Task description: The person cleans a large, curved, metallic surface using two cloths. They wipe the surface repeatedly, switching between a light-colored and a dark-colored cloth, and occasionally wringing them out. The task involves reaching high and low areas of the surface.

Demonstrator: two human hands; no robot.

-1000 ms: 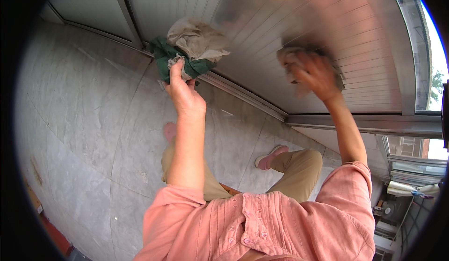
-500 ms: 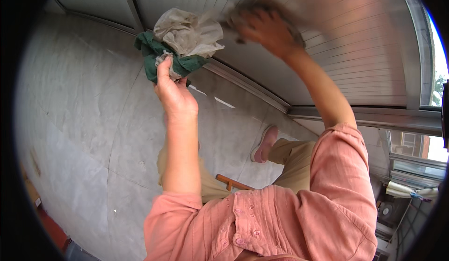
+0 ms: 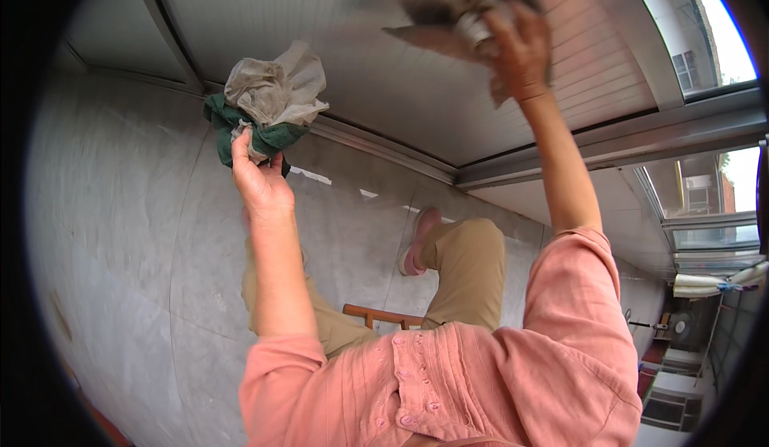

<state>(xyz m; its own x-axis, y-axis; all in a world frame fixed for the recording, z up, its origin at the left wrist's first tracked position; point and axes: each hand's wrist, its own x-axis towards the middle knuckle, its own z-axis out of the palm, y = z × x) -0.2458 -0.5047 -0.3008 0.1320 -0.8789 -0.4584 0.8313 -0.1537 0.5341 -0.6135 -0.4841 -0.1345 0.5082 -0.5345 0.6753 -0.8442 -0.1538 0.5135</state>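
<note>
My left hand (image 3: 263, 176) is closed around a bunched dark green cloth (image 3: 280, 136) with a crumpled whitish cloth (image 3: 276, 86) spreading from its top. The bundle is held up in front of the ribbed metal panel's lower part, near the floor. Higher up on the right, my right hand (image 3: 522, 50) grips a dark, greyish rag (image 3: 481, 2), smeared by motion. That rag is against or very close to the ribbed metal panel (image 3: 352, 46); the blur hides which. Its loose ends hang out past my fingers.
A metal frame rail (image 3: 384, 149) runs along the panel's bottom edge above grey tiled floor (image 3: 128, 207). Window panes (image 3: 697, 183) stand at the right. Part of a brown wooden stool (image 3: 384, 316) shows between my legs, beside my pink shoe (image 3: 418, 243).
My right hand has swept the rag upward and to the right across the panel. The left hand with its cloth bundle has shifted left and slightly lower in view, as the whole view turned somewhat.
</note>
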